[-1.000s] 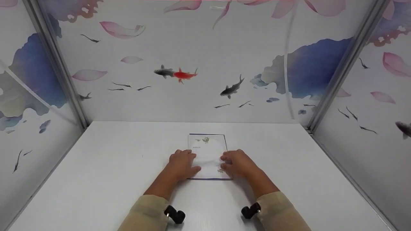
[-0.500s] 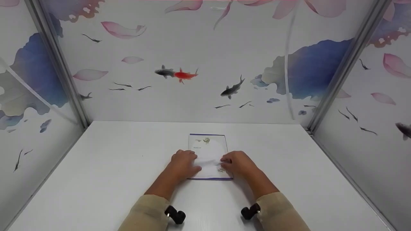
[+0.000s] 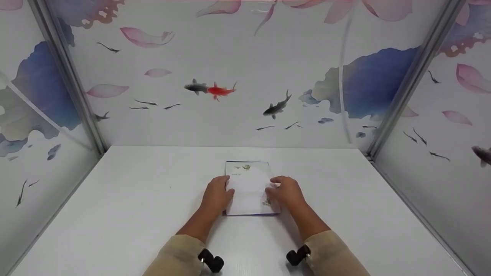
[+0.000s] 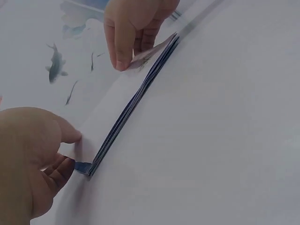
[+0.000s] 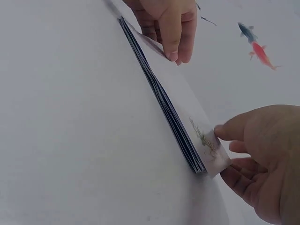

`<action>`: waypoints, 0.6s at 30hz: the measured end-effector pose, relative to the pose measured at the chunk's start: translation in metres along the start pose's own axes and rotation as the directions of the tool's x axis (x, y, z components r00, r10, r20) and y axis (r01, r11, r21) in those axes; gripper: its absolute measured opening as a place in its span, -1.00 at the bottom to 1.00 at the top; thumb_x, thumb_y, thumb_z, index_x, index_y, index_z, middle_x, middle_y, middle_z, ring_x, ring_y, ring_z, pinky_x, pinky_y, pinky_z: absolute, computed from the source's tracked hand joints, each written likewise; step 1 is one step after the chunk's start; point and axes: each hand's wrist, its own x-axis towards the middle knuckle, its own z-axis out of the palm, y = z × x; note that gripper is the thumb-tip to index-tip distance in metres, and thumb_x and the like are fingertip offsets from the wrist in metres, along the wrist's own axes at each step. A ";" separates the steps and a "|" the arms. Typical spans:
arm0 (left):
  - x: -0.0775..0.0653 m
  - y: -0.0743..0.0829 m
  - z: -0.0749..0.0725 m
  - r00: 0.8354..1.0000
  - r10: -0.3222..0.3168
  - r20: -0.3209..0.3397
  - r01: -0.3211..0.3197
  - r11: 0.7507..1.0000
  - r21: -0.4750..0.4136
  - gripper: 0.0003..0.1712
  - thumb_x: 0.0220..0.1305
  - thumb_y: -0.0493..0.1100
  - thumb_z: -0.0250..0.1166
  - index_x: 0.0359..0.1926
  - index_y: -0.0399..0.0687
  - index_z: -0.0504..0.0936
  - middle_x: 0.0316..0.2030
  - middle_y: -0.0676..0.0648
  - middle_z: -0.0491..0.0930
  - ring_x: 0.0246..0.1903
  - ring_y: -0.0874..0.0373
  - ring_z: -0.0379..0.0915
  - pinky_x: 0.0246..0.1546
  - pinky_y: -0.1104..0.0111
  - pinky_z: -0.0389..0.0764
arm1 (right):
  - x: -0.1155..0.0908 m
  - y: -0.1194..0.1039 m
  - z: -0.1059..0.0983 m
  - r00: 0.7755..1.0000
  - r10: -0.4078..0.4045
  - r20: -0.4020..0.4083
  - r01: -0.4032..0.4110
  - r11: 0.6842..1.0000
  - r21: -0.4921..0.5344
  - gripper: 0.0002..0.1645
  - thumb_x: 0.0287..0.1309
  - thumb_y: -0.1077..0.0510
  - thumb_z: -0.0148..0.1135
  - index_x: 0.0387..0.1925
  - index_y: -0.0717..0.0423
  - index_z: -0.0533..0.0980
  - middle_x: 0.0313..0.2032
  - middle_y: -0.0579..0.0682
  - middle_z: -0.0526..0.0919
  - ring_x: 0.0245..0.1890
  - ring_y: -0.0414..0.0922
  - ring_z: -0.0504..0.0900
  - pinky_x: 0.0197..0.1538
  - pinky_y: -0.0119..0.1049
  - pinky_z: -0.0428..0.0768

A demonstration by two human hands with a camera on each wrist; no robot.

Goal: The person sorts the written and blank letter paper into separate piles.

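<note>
A folded paper booklet (image 3: 249, 191) lies on the white table between both hands. Its white top page carries small plant prints, and dark blue layers show along its near edge. At the left side, my left hand (image 3: 216, 194) holds the booklet, thumb on the top page and fingers at the edge; the left wrist view shows a blue corner between them. My right hand (image 3: 287, 189) pinches the right side with the thumb above. In the right wrist view the top sheet (image 5: 211, 154) is slightly raised at that corner, apart from the layers below.
The white table (image 3: 134, 199) extends around the booklet. Behind it rises a panel (image 3: 230, 122) printed with fish and petals, with side panels framed by metal posts (image 3: 67, 76). Black wrist devices (image 3: 211, 261) sit at both sleeves.
The left fingers have drawn back to the booklet's left edge. The right index finger has shifted outward and away from the thumb. The wrinkle across the top page has smoothed out.
</note>
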 end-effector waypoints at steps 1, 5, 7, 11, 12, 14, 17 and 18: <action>0.000 0.000 0.000 1.000 -0.020 -0.016 0.020 0.999 -0.037 -0.36 0.49 -0.14 0.35 0.51 -0.12 0.47 0.47 -0.18 0.51 0.55 -0.12 0.36 0.59 0.00 0.38 | 0.000 0.000 0.000 1.000 0.014 -0.006 -0.014 1.000 0.022 -0.38 0.29 0.06 0.50 0.35 0.08 0.61 0.38 0.14 0.63 0.40 0.14 0.59 0.49 0.11 0.55; 0.001 -0.002 -0.002 0.996 -0.069 -0.052 0.059 0.983 -0.175 -0.40 0.44 -0.26 0.33 0.46 -0.18 0.52 0.39 -0.22 0.59 0.48 -0.17 0.45 0.52 -0.03 0.47 | 0.001 0.003 -0.003 1.000 0.017 -0.022 -0.015 0.994 0.107 -0.30 0.24 0.19 0.51 0.39 0.20 0.55 0.31 0.18 0.67 0.38 0.14 0.62 0.45 0.05 0.61; 0.001 -0.004 -0.003 0.995 -0.083 -0.050 0.070 0.972 -0.224 -0.41 0.42 -0.28 0.32 0.44 -0.20 0.54 0.36 -0.22 0.62 0.43 -0.17 0.51 0.48 -0.03 0.52 | 0.001 0.005 -0.004 1.000 0.009 -0.025 -0.005 0.990 0.139 -0.33 0.23 0.22 0.50 0.37 0.22 0.57 0.23 0.19 0.71 0.26 0.10 0.69 0.32 -0.03 0.70; 0.001 -0.006 -0.005 0.993 -0.111 -0.030 0.100 0.960 -0.262 -0.45 0.42 -0.27 0.31 0.40 -0.20 0.58 0.28 -0.19 0.68 0.36 -0.14 0.58 0.42 0.01 0.58 | 0.002 0.010 -0.005 1.000 0.007 -0.027 -0.002 0.982 0.189 -0.47 0.30 0.20 0.41 0.29 0.19 0.64 0.09 0.16 0.75 0.00 -0.01 0.72 -0.01 -0.24 0.76; 0.001 -0.006 -0.006 0.993 -0.113 -0.031 0.101 0.960 -0.261 -0.47 0.43 -0.27 0.31 0.39 -0.20 0.59 0.25 -0.19 0.69 0.34 -0.13 0.59 0.40 0.01 0.60 | 0.002 0.011 -0.005 1.000 0.009 -0.027 -0.003 0.981 0.193 -0.50 0.32 0.19 0.39 0.27 0.18 0.66 0.07 0.15 0.75 -0.04 -0.03 0.71 -0.06 -0.27 0.74; 0.002 -0.007 -0.007 0.992 -0.119 -0.032 0.106 0.959 -0.262 -0.50 0.43 -0.27 0.31 0.37 -0.19 0.62 0.21 -0.18 0.72 0.31 -0.11 0.61 0.38 0.02 0.62 | 0.003 0.011 -0.005 1.000 0.019 -0.022 -0.014 0.979 0.203 -0.54 0.36 0.18 0.33 0.25 0.16 0.67 0.05 0.14 0.76 -0.07 -0.04 0.69 -0.09 -0.30 0.71; 0.003 -0.008 -0.007 0.993 -0.113 -0.037 0.100 0.961 -0.258 -0.52 0.45 -0.26 0.30 0.35 -0.17 0.63 0.17 -0.18 0.73 0.28 -0.10 0.63 0.35 0.02 0.64 | 0.005 0.012 -0.005 0.999 0.042 -0.007 -0.040 0.977 0.210 -0.55 0.39 0.19 0.30 0.26 0.15 0.67 0.09 0.14 0.75 -0.03 -0.05 0.69 0.00 -0.27 0.73; 0.003 -0.008 -0.007 0.993 -0.112 -0.037 0.099 0.961 -0.258 -0.52 0.46 -0.25 0.30 0.35 -0.17 0.63 0.17 -0.17 0.73 0.28 -0.09 0.63 0.35 0.03 0.64 | 0.005 0.011 -0.004 0.998 0.056 -0.001 -0.054 0.975 0.213 -0.55 0.39 0.18 0.30 0.27 0.14 0.66 0.11 0.13 0.75 0.00 -0.05 0.69 0.05 -0.26 0.73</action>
